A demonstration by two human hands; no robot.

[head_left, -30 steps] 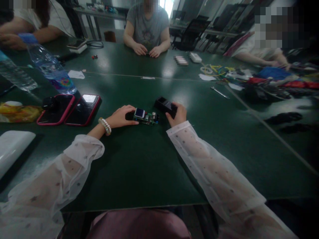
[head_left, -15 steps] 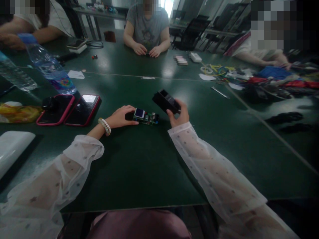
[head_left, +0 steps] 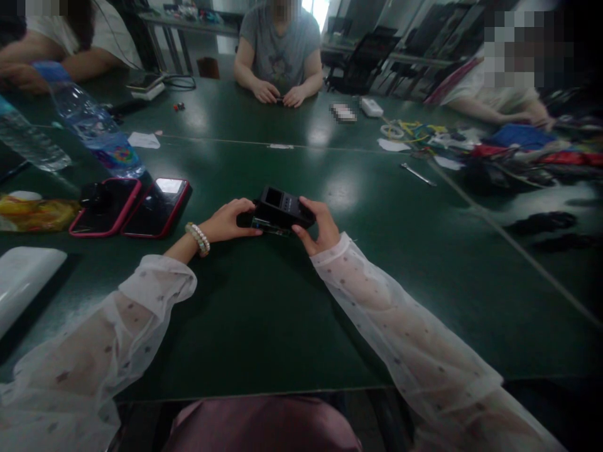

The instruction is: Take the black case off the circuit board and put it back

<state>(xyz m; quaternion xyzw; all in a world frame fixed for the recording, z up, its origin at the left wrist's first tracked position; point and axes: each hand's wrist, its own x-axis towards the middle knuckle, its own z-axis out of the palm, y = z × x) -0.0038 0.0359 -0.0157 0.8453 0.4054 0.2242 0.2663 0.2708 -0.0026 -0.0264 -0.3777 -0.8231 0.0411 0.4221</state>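
Note:
In front of me my left hand (head_left: 230,220) grips the left end of a green circuit board (head_left: 271,227), thumb low and fingers behind. A black plastic housing (head_left: 285,207) with a rectangular window and small buttons sits over the board, slightly tilted. Its right end is held by my right hand (head_left: 320,227), fingers on the far side and thumb on the near side. Most of the board, its small screen included, is hidden under the housing. Whether the two parts are seated together I cannot tell.
Two phones (head_left: 155,207) in pink-red cases, a water bottle (head_left: 97,129) and a white box (head_left: 28,279) lie left. A wrench (head_left: 418,174) lies right, before piled cables and cloth (head_left: 518,147). Other people sit around the green table (head_left: 264,314); one person's hands (head_left: 280,94) hold something small opposite.
My right hand has brought the black housing left and down over the circuit board, covering its screen and parts. My left hand has stayed in place on the board.

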